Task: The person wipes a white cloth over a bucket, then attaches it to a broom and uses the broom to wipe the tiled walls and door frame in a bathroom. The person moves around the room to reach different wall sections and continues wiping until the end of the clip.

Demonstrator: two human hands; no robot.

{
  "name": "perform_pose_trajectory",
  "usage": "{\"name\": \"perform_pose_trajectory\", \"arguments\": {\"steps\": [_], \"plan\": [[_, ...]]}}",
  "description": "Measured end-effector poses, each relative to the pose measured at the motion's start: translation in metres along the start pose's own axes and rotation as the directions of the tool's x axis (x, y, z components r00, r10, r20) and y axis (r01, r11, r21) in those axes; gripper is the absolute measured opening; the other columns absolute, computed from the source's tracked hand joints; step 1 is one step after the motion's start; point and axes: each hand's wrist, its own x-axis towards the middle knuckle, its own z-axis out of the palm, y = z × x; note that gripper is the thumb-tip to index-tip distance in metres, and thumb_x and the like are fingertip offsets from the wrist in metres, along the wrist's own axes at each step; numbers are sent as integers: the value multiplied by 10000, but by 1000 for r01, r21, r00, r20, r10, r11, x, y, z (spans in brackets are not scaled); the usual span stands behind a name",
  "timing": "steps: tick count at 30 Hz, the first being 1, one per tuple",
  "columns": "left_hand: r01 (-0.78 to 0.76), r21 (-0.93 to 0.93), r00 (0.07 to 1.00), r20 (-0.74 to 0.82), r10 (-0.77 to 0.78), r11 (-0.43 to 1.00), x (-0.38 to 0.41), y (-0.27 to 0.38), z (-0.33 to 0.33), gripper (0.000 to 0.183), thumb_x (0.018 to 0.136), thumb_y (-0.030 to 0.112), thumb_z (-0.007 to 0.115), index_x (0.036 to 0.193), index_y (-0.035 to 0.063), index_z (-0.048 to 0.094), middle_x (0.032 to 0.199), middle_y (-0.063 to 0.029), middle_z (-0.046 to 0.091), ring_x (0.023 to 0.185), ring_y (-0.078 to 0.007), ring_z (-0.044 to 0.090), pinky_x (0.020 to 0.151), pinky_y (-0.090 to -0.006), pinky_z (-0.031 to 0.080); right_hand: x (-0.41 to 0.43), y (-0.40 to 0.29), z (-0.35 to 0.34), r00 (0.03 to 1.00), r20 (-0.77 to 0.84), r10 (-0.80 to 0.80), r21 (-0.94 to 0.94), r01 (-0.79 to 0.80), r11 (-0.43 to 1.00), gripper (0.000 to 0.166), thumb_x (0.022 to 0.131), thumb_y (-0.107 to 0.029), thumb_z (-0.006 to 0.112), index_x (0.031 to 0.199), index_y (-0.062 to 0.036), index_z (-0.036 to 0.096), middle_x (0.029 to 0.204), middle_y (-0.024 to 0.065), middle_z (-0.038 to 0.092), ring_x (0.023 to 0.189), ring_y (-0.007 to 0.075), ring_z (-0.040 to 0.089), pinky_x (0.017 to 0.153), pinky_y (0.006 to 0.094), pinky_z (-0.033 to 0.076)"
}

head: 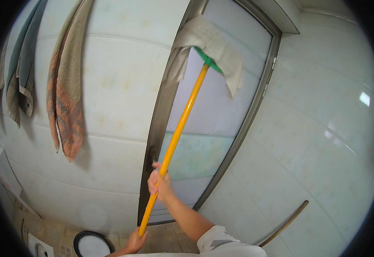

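A yellow pole (182,123) with a green head (208,60) slants up across a framed glass door (219,112). A pale cloth (214,40) hangs over the green head, against the upper part of the door. Around the middle of the pole is my right hand (160,183), close to the dark door handle (153,155). My left hand (137,240) grips the pole's lower end, near the bottom of the view. Whether the cloth is fastened to the head cannot be told.
Towels (68,96) and a grey-blue cloth (29,64) hang on the left wall. On the tiled floor stands a dark basin (93,245) with white contents, near a squat toilet (40,247). A wooden stick (284,225) leans at the right wall.
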Motion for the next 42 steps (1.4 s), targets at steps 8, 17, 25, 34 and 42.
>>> {"name": "perform_pose_trajectory", "arguments": {"steps": [8,17,25,34,42], "plan": [[-299,-180,953,-9,303,937,110,137,-1,293,814,218,614,909,-3,447,627,-233,548,612,-424,554,513,-437,420,96,-153,10,890,-52,-452,-435,387,813,359,914,-207,428,1204,-32,311,621,23,388,362,96,350,306,250,316],[-297,-332,940,66,336,895,135,167,67,282,825,185,585,1000,-6,473,691,-204,570,663,-391,578,589,-405,450,95,-204,-27,862,-189,-470,-647,251,720,344,879,-157,419,1176,-34,297,624,36,401,359,126,368,320,268,351],[-177,5,974,142,174,984,79,34,56,285,800,203,597,959,-6,486,722,-223,574,693,-411,568,591,-442,442,48,-59,-129,918,-259,-299,-419,172,892,372,892,-135,455,1206,-97,260,694,41,421,517,147,458,414,324,462],[291,464,768,409,-494,837,-52,-158,-2,360,775,311,606,992,30,551,765,-181,615,718,-333,613,639,-433,464,-87,127,-77,949,-228,219,-427,-300,853,352,886,-97,463,1167,-75,253,670,75,498,538,171,550,497,302,465],[377,358,782,371,-501,854,-68,-137,-19,433,782,437,583,880,17,626,734,-186,626,685,-324,616,593,-439,454,-72,115,-42,975,-159,158,-540,-220,813,177,887,-91,426,1031,-49,332,564,56,484,458,174,514,442,306,441]]}}
